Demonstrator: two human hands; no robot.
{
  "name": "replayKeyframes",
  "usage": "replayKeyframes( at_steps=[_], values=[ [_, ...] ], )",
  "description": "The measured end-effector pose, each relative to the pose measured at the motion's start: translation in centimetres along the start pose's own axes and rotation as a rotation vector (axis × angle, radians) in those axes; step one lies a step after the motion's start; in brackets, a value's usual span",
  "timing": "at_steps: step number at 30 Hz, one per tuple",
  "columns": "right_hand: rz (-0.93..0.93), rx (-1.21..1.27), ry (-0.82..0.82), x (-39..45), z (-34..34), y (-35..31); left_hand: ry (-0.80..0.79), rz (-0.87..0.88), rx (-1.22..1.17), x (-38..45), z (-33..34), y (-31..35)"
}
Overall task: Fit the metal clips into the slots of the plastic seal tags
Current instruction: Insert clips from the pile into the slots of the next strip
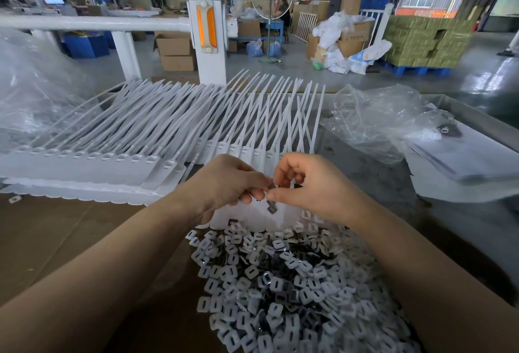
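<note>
Clips, small flat silvery metal squares with slot hole [280, 277], heaped loose on desk [463, 229] nearest viewer, within easy reach. Above heap, left hand [224, 181] and right hand [303, 181] meet; each grip narrow, pinching one clip [270, 187] fingertip to fingertip, likely orienting it. Beyond, white plastic seal tags [134, 161] fanned in rows, slots up, straps trailing away. Clear plastic bag [387, 119] crumpled far right; contents unclear.

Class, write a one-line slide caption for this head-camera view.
Both hands, left hand and right hand, pinch a metal clip above seal tags and a clip pile.

Clip heap [280, 282] beneath; tags [112, 156] beyond.
</note>
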State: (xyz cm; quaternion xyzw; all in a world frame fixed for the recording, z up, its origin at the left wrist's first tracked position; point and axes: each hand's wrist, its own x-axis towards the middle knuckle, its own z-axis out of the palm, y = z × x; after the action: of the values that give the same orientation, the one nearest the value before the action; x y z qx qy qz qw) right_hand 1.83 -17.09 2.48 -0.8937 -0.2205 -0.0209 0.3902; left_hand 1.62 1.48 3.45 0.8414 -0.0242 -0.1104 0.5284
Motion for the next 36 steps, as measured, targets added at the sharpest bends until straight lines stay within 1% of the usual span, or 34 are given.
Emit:
replayKeyframes(
  at_steps=[5,9,15,19,25,28,30,33,36],
  values=[
    [-0.002,-0.026,0.024,0.0,0.0,0.3,-0.014,0.003,-0.047,-0.1,0.0,-0.1],
    [0.02,0.05,0.051,0.1,-0.1,0.3,-0.018,0.037,-0.046,-0.1,0.0,-0.2],
    [0.066,0.092,0.045,0.1,-0.2,0.4,-0.007,0.098,-0.07,-0.1,0.1,-0.3],
    [0.088,0.12,0.039,0.2,-0.3,0.4,-0.005,0.147,-0.027,-0.1,0.3,-0.4],
    [0.089,0.126,0.053,0.2,-0.2,0.3,0.085,0.234,0.1,0.1,0.8,-0.6],
    [0.108,0.1,0.038,0.2,-0.2,0.4,0.071,0.264,0.156,0.0,1.0,-0.7],
    [0.137,0.096,0.051,0.1,-0.1,0.4,0.025,0.308,0.268,0.0,0.9,-0.9],
    [0.218,0.111,0.096,0.2,-0.3,0.6,-0.052,0.372,0.51,0.1,0.8,-1.6],
    [0.277,0.107,0.082,0.2,-0.5,0.9,-0.071,0.395,0.675,0.2,0.5,-2.0]
  ],
)
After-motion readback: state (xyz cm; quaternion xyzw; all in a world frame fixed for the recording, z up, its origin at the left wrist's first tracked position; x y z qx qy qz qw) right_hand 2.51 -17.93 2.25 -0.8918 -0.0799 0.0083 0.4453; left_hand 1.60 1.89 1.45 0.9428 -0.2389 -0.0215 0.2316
